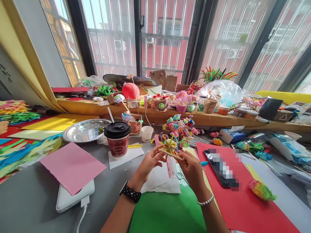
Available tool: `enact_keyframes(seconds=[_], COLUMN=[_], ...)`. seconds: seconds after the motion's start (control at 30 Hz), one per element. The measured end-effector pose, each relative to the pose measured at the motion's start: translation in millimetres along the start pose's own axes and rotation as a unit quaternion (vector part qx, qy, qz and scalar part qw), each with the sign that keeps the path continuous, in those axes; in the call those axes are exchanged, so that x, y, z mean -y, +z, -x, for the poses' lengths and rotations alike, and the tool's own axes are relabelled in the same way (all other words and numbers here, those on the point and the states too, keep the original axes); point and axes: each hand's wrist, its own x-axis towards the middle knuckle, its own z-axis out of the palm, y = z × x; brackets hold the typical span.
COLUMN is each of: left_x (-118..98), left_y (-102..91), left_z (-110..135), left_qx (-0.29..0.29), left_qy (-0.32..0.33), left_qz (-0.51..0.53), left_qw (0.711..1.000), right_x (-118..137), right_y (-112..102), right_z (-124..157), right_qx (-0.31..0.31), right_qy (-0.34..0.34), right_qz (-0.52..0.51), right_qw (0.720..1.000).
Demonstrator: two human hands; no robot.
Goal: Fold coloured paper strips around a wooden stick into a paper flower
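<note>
My left hand (pixel 150 161), with a black watch on its wrist, and my right hand (pixel 191 166), with a bead bracelet, meet over the grey table. Between them they pinch a thin wooden stick (pixel 171 154) carrying a small yellow folded-paper flower (pixel 169 145). Both hands have their fingers closed on the stick, left at its left end, right at its right end. A green sheet (pixel 167 212) and white paper (pixel 159 179) lie right under my hands. Small scissors (pixel 181 176) lie beneath my right hand.
A lidded paper cup (pixel 118 139) stands to the left, a pink sheet (pixel 72 166) on a white power bank (pixel 73 197) nearer. A phone (pixel 220 166) rests on red paper (pixel 243 200) at right. Paper flowers (pixel 179 127), a metal tray (pixel 85 130) and craft clutter fill the back.
</note>
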Motion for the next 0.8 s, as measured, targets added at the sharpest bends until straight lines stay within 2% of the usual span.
enact_keyframes(seconds=[0.17, 0.23, 0.27, 0.33, 0.43, 0.5, 0.6, 0.7, 0.77, 0.8], left_x=[10, 11, 11, 10, 9, 9, 12, 15, 16, 16], left_y=[0.9, 4.0, 6.3, 11.5, 18.4, 20.7, 20.7, 19.2, 18.3, 18.0], left_z=[-5, -3, -1, 4, 11, 12, 12, 10, 10, 9], left_qx=[-0.031, -0.060, -0.078, -0.111, -0.061, -0.028, -0.001, -0.003, -0.008, -0.012], left_qy=[0.060, 0.109, 0.151, 0.252, 0.335, 0.351, 0.345, 0.349, 0.366, 0.379], left_qz=[-0.079, -0.123, -0.152, -0.232, -0.349, -0.383, -0.382, -0.391, -0.427, -0.456], left_qw=[0.995, 0.985, 0.974, 0.933, 0.873, 0.854, 0.857, 0.852, 0.827, 0.805], right_x=[1, 0, 0, -1, -2, -1, 1, 2, 3, 3], right_y=[3, 4, 5, 5, 5, 4, 3, 2, 0, 0], right_z=[1, 1, 2, 2, 2, 2, 2, 1, 1, 1], right_qx=[0.007, -0.001, -0.006, -0.014, -0.017, -0.016, -0.010, -0.005, -0.003, -0.001], right_qy=[0.000, 0.013, 0.021, 0.035, 0.047, 0.050, 0.042, 0.040, 0.043, 0.044], right_qz=[0.004, 0.030, 0.046, 0.071, 0.083, 0.081, 0.062, 0.041, 0.035, 0.033], right_qw=[1.000, 0.999, 0.999, 0.997, 0.995, 0.995, 0.997, 0.998, 0.998, 0.998])
